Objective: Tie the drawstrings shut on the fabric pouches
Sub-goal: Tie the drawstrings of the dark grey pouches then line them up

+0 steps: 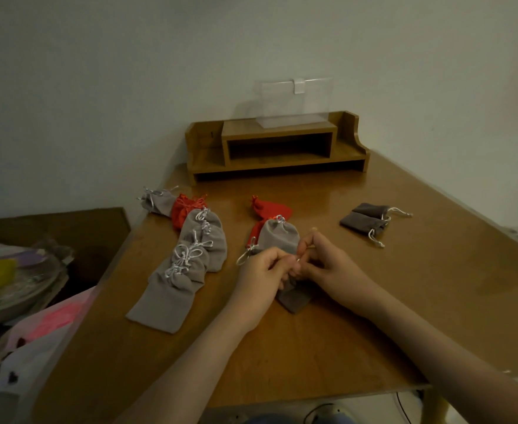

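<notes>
A dark grey pouch [294, 299] lies on the wooden table [312, 347] under my two hands. My left hand [260, 270] and my right hand [322, 261] each pinch its white drawstring [299, 260] between fingertips, close together above the pouch mouth. Just behind them lies a light grey pouch [279, 237] with a white cord, resting on red pouches [270, 209]. A row of several tied light grey pouches [187, 264] runs along the left, with red pouches [187, 208] at its far end. Two dark grey pouches [367, 220] lie at the right.
A wooden desk shelf [276, 148] with a clear plastic stand [294, 102] on it stands at the table's back against the wall. Left of the table are a plate-like dish [16, 286] and pink and white bags [52, 325].
</notes>
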The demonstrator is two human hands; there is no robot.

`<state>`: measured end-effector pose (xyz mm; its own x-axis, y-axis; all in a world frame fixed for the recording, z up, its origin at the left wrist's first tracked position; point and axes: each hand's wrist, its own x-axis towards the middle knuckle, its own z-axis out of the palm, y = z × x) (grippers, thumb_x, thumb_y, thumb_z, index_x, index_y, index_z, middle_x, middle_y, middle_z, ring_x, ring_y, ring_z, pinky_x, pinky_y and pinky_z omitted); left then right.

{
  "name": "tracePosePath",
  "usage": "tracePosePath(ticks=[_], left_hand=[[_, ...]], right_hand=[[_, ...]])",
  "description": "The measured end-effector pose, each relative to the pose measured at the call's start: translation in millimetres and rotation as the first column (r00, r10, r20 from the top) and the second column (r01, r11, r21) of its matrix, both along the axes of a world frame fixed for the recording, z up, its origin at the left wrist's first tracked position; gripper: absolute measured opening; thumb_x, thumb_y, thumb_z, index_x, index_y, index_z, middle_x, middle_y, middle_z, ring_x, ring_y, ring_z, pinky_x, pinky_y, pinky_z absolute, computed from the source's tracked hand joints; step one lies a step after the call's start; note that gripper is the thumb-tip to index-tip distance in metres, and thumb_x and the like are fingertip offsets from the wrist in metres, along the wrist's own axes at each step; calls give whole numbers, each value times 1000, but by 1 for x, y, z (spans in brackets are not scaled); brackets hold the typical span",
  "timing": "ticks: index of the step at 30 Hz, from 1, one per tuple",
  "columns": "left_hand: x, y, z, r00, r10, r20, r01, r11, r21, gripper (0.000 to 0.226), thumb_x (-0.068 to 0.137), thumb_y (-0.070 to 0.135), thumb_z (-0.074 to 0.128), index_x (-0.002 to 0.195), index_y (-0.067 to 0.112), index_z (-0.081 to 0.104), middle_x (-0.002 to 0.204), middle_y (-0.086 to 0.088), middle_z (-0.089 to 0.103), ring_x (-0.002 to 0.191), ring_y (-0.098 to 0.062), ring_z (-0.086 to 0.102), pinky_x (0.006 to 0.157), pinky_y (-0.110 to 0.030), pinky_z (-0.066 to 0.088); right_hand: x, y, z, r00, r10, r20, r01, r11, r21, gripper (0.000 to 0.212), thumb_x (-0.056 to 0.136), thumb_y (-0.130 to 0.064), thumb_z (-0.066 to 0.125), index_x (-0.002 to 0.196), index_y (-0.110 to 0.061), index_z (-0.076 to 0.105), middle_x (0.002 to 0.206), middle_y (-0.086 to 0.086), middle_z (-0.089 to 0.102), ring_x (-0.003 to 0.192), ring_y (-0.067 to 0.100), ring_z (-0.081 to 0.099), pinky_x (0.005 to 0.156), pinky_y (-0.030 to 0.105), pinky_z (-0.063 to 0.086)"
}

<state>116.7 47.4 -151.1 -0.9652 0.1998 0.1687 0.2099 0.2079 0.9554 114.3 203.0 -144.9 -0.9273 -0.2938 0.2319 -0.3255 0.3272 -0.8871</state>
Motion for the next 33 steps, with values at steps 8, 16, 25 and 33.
tracePosePath(ticks=[8, 16, 25, 33], left_hand=[[-2, 0, -3, 999, 39, 30, -39, 999, 5, 21, 99, 21, 50, 90, 8, 64, 79, -11, 65, 65, -8, 54, 64, -26, 47], [1, 0, -1, 998, 52, -28, -52, 999, 11, 2, 97, 14, 53, 95, 15, 55, 80, -5, 64, 64, -3, 56, 61, -20, 48], [2, 1, 4, 996, -7, 86, 0, 997, 79, 7, 96, 9, 53, 92, 6, 57, 71, -1, 66, 55, -2, 55, 54, -17, 46], [3, -3, 14, 963, -122, 242, 68, 974, 218, 11, 95, 10, 55, 86, 9, 61, 73, -1, 68, 57, -5, 53, 53, -17, 45]], right_hand=[[-2, 1, 2, 994, 1, 105, 8, 996, -87, 4, 97, -6, 49, 97, -7, 53, 73, 0, 61, 64, 6, 56, 60, 18, 44], [-4, 1, 5, 987, 10, 162, 0, 998, -57, 8, 94, -14, 57, 92, -8, 62, 73, -5, 63, 64, 3, 56, 60, 17, 45], [-1, 1, 5, 993, -26, 118, 29, 999, -25, 8, 93, -5, 57, 89, -8, 63, 74, 1, 63, 70, 9, 56, 68, 21, 46], [1, 2, 9, 980, 38, 197, 6, 976, -218, 14, 92, 0, 54, 83, -8, 61, 67, 0, 62, 60, 11, 52, 54, 18, 40]])
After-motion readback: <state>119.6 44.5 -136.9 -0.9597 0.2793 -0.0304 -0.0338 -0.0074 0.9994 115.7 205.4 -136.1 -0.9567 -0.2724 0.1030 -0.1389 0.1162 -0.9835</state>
